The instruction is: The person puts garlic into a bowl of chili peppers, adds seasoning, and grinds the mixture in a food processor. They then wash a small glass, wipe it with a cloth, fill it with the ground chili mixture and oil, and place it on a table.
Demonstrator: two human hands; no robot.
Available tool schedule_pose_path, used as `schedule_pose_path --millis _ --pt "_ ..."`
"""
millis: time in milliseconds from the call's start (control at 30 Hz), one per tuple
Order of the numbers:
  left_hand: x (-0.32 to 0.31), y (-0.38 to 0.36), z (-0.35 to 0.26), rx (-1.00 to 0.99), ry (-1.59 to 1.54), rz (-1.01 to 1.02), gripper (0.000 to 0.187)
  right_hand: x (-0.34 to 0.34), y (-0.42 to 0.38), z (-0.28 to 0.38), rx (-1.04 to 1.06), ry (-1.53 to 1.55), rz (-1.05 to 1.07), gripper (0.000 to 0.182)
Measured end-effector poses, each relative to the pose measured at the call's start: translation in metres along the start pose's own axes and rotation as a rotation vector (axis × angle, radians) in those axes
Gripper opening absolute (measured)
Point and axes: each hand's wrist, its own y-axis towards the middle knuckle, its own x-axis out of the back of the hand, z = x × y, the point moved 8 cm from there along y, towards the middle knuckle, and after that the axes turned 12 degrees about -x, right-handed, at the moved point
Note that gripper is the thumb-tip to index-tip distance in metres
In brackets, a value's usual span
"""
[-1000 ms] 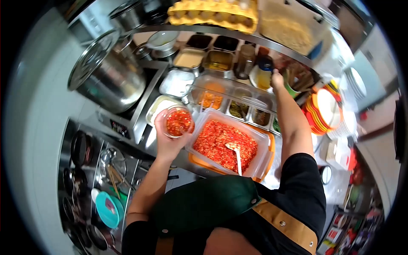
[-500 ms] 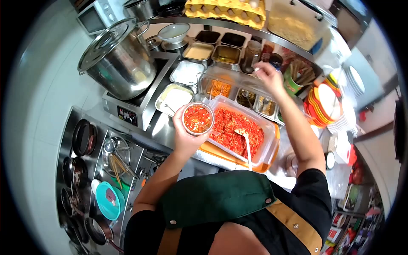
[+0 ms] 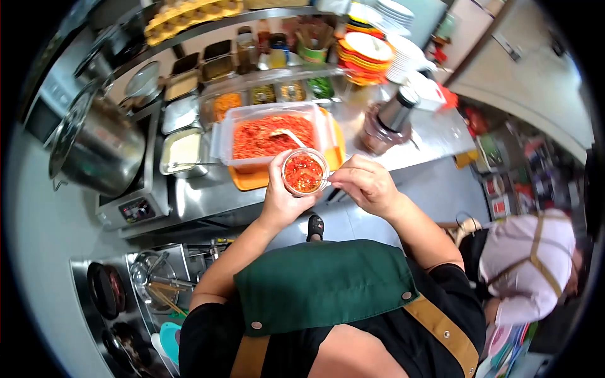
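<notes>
My left hand (image 3: 283, 200) is wrapped round a clear round jar (image 3: 305, 172) filled with chopped red chili, held up in front of my apron. The fingers of my right hand (image 3: 365, 184) pinch the thin handle of a small metal utensil, whose other end dips into the jar at its right rim. Beyond the jar, a large clear plastic bin (image 3: 224, 135) of chopped red chili rests on an orange tray (image 3: 250, 179). A pale spoon (image 3: 291, 136) lies in that chili.
A large steel pot (image 3: 101, 151) stands on a cooker at the left. Behind the bin are metal food trays and bottles. A food chopper (image 3: 386, 123) and stacked plates (image 3: 365, 53) are to the right. Another person (image 3: 526, 258) is at the lower right.
My right hand has come down from above the back trays to the jar and now holds a thin utensil in it. The view has turned right, bringing another person into sight.
</notes>
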Motion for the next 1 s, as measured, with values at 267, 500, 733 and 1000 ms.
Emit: schedule_pose_path --millis 267,500,733,1000 --pt "-0.109 -0.014 -0.013 0.021 -0.248 0.290 0.081 0.066 -0.081 0.018 -0.245 -0.228 -0.022 0.019" --pt "-0.201 -0.023 -0.031 0.103 -0.352 0.525 0.084 0.125 -0.145 0.012 -0.316 -0.308 -0.154 0.019" --pt "-0.299 -0.028 -0.035 0.052 -0.406 0.646 0.085 0.194 -0.209 -0.009 -0.446 -0.360 -0.131 0.012" --pt "-0.404 -0.032 -0.038 0.093 -0.512 0.730 0.083 0.268 -0.262 -0.039 -0.549 -0.303 -0.235 0.011"
